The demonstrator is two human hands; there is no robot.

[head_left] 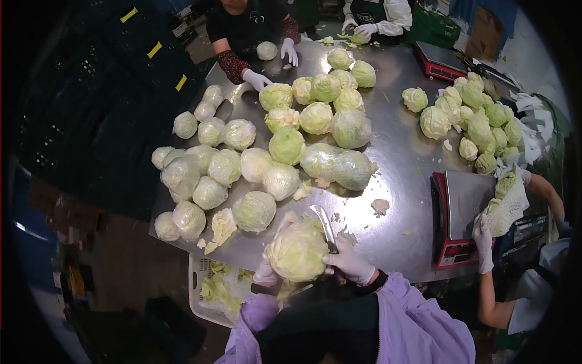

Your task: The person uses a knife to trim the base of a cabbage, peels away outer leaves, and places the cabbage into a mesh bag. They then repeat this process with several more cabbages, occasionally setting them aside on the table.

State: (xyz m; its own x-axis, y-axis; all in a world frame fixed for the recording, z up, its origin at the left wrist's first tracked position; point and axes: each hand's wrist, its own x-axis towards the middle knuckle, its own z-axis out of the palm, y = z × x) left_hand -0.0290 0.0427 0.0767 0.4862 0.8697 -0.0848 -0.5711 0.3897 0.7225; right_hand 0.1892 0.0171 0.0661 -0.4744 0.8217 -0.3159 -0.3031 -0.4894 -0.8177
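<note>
A pale green cabbage (297, 252) is held up at the table's near edge, in front of my body. My left hand (265, 272), in a white glove, is closed around its left side, with some fingers hidden behind it. In my gloved right hand (353, 262) is a knife (324, 223), its curved blade pointing up and away beside the cabbage. The right thumb reaches the cabbage's right side. Just beyond lie a wrapped cabbage (254, 211) and a loose outer leaf (222, 229).
Wrapped and bare cabbages (316, 117) cover the left and middle of the metal table (394, 158). A white basket (195, 285) with leaf scraps stands below its edge. At right, a co-worker holds netted cabbage (506, 209) by a red scale (445, 255). Other people work across the table.
</note>
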